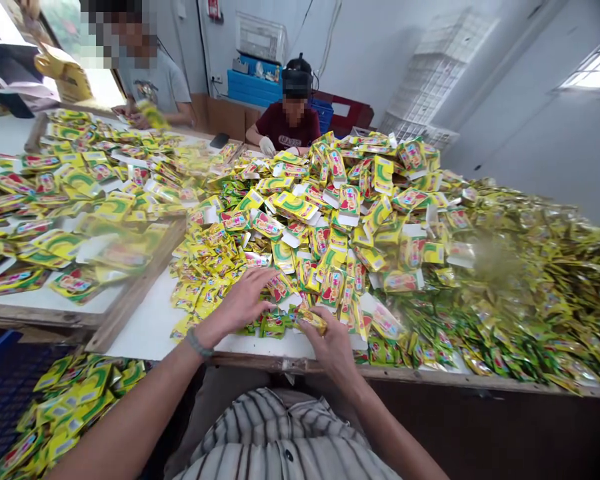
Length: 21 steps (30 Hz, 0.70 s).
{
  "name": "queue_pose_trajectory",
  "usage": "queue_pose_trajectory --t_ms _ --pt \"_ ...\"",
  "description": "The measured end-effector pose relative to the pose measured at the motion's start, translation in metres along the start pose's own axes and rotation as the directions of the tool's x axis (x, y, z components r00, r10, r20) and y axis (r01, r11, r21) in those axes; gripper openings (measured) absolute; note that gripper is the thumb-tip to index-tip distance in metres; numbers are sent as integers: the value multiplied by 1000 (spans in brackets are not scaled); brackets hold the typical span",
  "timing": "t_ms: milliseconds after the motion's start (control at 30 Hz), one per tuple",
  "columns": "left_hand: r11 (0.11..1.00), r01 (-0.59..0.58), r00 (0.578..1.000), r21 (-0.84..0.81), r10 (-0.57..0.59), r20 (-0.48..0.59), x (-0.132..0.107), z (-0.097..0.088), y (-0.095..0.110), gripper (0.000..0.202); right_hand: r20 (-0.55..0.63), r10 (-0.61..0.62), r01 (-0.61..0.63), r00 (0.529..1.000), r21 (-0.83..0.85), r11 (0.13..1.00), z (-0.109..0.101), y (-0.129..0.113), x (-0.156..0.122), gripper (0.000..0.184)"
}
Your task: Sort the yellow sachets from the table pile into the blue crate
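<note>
My left hand (244,299) lies flat with its fingers spread on a heap of small yellow sachets (215,267) near the front edge of the white table (145,320). My right hand (330,337) is curled around a small bunch of sachets (310,320) just to the right of it. Larger yellow and green packets (340,220) are piled high behind both hands.
A second table (40,300) at the left carries more packets. A blue crate (10,387) on the floor at lower left holds filled packets. Two people sit at the far side, one with a white glove (267,145). Green sachets (480,347) cover the table's right part.
</note>
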<state>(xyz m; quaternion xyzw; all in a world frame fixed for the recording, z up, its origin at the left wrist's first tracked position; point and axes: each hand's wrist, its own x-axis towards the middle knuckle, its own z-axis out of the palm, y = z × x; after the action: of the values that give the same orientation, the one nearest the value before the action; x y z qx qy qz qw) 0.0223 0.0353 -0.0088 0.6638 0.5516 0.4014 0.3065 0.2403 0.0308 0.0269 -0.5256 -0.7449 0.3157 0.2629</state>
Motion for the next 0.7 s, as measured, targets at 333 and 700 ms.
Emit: queue_pose_trajectory --t_ms 333,700 --pt "874 -219 976 434 204 82 45 -4 -17 20 -176 -94 92 980 -18 996 -13 10 10 18" --pt "926 137 948 -351 -225 -224 -36 -6 2 18 163 -266 285 950 -104 953 -8 -34 69 19"
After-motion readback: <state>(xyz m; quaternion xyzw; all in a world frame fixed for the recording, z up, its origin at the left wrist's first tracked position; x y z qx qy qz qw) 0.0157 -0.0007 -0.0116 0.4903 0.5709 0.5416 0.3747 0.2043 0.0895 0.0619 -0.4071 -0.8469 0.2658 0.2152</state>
